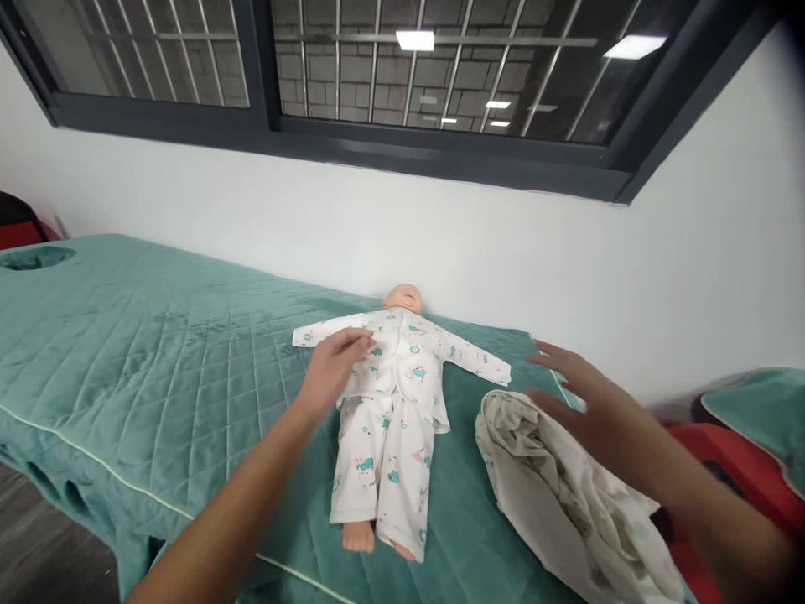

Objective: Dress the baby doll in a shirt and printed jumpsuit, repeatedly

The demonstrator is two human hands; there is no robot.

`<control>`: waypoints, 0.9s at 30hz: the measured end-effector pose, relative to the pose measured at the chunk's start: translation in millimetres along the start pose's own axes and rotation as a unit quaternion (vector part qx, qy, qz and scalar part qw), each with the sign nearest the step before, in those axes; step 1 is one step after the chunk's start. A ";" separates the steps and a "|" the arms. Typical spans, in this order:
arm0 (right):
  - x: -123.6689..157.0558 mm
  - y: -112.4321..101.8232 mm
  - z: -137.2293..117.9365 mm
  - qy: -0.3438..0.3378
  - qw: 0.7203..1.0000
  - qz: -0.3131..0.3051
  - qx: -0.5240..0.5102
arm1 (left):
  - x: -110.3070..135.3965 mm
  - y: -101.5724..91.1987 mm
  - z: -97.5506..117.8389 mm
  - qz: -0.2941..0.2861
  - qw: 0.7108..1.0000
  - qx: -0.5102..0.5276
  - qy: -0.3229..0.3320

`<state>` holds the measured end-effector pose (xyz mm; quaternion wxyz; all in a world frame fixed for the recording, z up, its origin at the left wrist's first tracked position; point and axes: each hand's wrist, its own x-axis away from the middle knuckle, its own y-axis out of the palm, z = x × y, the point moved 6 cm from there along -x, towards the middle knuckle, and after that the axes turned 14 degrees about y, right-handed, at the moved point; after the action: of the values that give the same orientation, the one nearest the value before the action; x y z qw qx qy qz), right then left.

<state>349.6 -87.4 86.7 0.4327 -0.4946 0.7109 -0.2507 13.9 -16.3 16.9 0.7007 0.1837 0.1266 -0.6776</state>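
Note:
A baby doll (pixel 390 403) in white printed pyjamas lies on its back on a teal quilted bed (pixel 138 352), head toward the wall, arms spread. My left hand (pixel 333 369) reaches over the doll's right side by its chest, fingers loosely apart, holding nothing. My right hand (pixel 579 394) hovers open with spread fingers just above a crumpled cream cloth (pixel 553 495) lying to the doll's right at the bed's edge.
A white wall (pixel 566 268) runs close behind the bed under a dark-framed window (pixel 402 143). A red seat (pixel 735 470) and another teal cushion (pixel 760 411) sit at the right. The bed has a face hole (pixel 34 256) at far left.

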 end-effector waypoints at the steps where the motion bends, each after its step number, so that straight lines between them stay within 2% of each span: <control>1: -11.3 25.4 -18.6 -0.014 0.999 -0.046 -0.009 | -16.9 7.1 -4.2 -0.009 0.999 -0.036 0.022; 2: -23.9 48.9 -35.5 -0.021 0.997 -0.072 -0.032 | -33.7 15.4 -9.0 -0.026 0.997 -0.066 0.038; 4: -51.4 86.5 -63.2 -0.042 0.994 -0.053 -0.085 | -64.5 32.3 -19.3 -0.069 0.990 -0.104 0.064; 6: -76.3 119.2 -79.3 -0.065 0.989 -0.033 -0.128 | -87.4 46.3 -29.1 -0.104 0.983 -0.117 0.096; 9: -98.5 157.4 -77.8 -0.048 0.982 -0.009 -0.184 | -100.3 59.1 -46.7 -0.140 0.973 -0.132 0.127; 12: -100.1 185.1 -58.9 0.029 0.972 -0.024 -0.233 | -94.7 61.4 -63.4 -0.140 0.965 -0.179 0.133; 15: -94.4 201.1 -44.3 0.103 0.954 -0.062 -0.275 | -88.1 63.4 -70.6 -0.152 0.954 -0.216 0.144; 17: -93.1 205.1 -41.9 0.119 0.949 -0.074 -0.282 | -88.3 65.7 -73.7 -0.171 0.947 -0.234 0.138; 27: -95.1 207.4 -44.1 0.090 0.958 -0.080 -0.261 | -92.7 69.6 -79.3 -0.215 0.940 -0.234 0.121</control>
<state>223.6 76.8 -19.0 0.2016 -0.6210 0.7456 -0.1335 84.3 102.4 -9.0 0.5408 0.0632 0.4017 -0.7363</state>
